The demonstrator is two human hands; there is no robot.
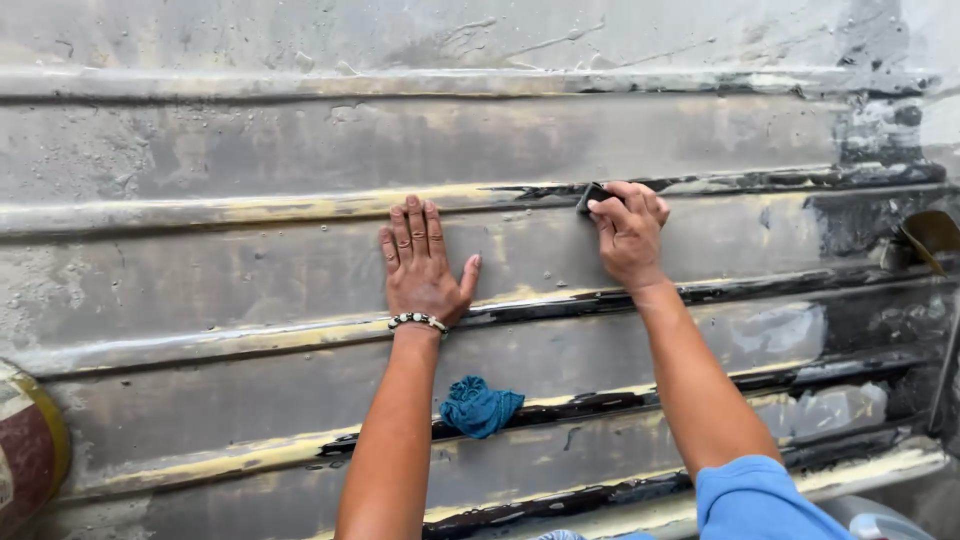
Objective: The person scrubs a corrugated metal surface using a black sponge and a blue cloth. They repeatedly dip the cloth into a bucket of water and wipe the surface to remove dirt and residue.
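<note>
A ribbed grey metal panel [250, 150], wet and streaked with yellow filler and black paint, fills the view. My left hand [420, 265] lies flat on it with fingers together and thumb out, a beaded bracelet on the wrist. My right hand [630, 235] presses a small dark sanding block [590, 197] against a raised rib of the panel. A crumpled blue rag [480, 407] rests on a lower rib between my forearms.
A rounded red, white and yellow object [30, 440] shows at the lower left edge. At the far right a dark cut-out [930, 235] opens in the panel. My blue sleeve [750, 495] is at the bottom right.
</note>
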